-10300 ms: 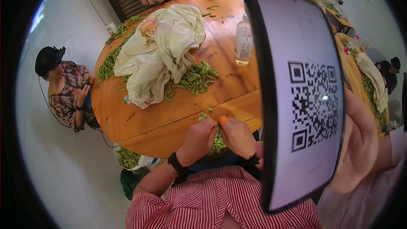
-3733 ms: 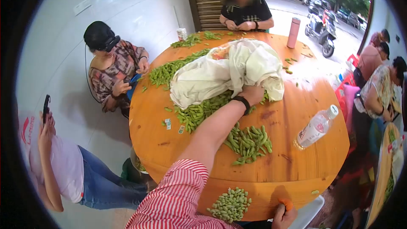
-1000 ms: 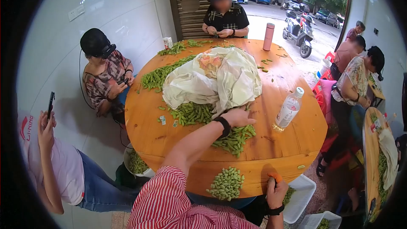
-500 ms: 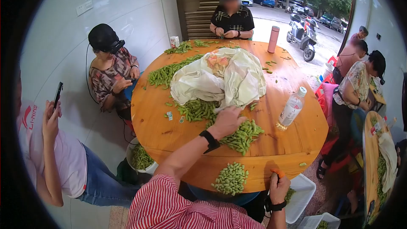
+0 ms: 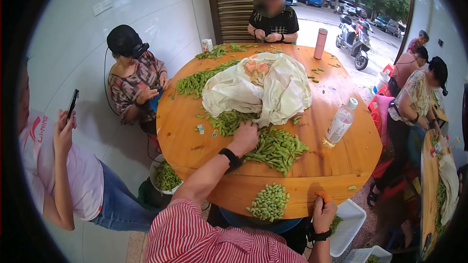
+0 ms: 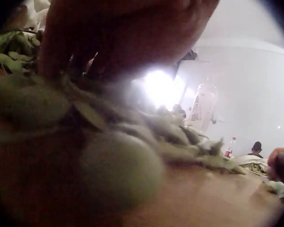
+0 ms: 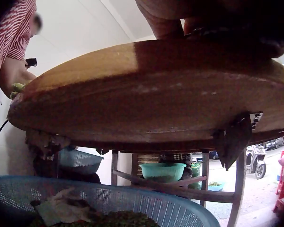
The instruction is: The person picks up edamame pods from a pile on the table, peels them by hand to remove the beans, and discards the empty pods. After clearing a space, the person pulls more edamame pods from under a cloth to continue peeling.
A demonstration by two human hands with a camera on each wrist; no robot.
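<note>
My left hand [image 5: 245, 137] reaches fingers-down among green pods at the front edge of the white cloth [image 5: 285, 86]. The left wrist view shows the hand [image 6: 118, 40] with its fingers touching the pods [image 6: 26, 101]. Just right of it is a loose heap of pods [image 5: 277, 150]. Nearer the front edge lies a pile of shelled green beans [image 5: 269, 202]. Right of these beans, my right hand [image 5: 323, 216] rests on the table edge, an orange cover [image 5: 323, 196] on one digit. In the right wrist view this hand [image 7: 163, 19] is partly cut off.
A bottle [image 5: 339, 122] stands at the right, a pink flask [image 5: 320, 44] farther back. Below the table's right edge is a white basket [image 5: 349, 226]; a bucket of pods [image 5: 165, 178] stands at lower left. People sit around the table and one stands at left.
My left hand has drawn back from the cloth and moved left to the pods at its front. The front heap of pods is larger. My right hand stays at the table edge.
</note>
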